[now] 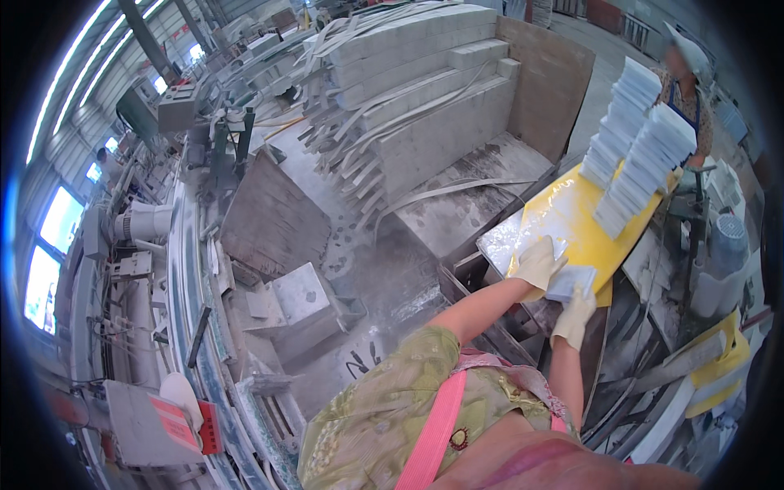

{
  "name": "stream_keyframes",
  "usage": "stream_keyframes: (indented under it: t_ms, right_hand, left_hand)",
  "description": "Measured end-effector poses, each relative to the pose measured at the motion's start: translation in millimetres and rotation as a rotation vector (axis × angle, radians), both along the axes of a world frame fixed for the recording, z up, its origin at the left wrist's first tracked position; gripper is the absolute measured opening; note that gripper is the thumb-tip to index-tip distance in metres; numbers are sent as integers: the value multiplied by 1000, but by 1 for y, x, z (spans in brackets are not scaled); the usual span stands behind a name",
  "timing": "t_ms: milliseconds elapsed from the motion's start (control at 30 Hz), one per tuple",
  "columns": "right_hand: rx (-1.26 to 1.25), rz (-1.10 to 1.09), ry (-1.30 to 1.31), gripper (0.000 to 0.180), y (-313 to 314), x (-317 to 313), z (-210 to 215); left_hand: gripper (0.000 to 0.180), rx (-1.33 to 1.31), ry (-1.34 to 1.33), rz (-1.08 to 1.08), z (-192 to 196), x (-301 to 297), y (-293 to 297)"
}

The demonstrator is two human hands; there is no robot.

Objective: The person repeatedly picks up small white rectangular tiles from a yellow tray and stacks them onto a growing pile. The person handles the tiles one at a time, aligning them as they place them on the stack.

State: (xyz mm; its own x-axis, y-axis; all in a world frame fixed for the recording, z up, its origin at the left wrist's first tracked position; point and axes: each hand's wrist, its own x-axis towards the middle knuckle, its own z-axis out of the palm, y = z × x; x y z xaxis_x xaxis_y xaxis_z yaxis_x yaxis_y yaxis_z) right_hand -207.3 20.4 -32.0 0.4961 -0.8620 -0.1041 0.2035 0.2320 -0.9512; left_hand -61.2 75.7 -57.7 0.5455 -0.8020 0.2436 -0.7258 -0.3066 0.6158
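Two gloved hands at a pale tile [569, 284]
The right hand [576, 317] grips its near side; the left hand [539, 265], half curled, is at its left, grasp unclear. The tile is by the yellow board's [572, 214] near end.

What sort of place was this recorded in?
Probably a stone- or tile-working factory: a large stack of pale slabs, piles of thin white pieces on a yellow surface, and machinery along the left side.
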Motion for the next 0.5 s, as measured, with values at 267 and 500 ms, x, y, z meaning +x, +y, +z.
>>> stream_keyframes:
  t_ms: [267, 500]
  right_hand:
    - [-1006, 195, 483, 42, 1, 13, -16]
    - [-509, 218, 262, 39, -45, -84, -17]
  left_hand:
    - [79, 79, 644, 206, 80, -7, 11]
    - [87, 156, 350, 264, 73, -17, 3]
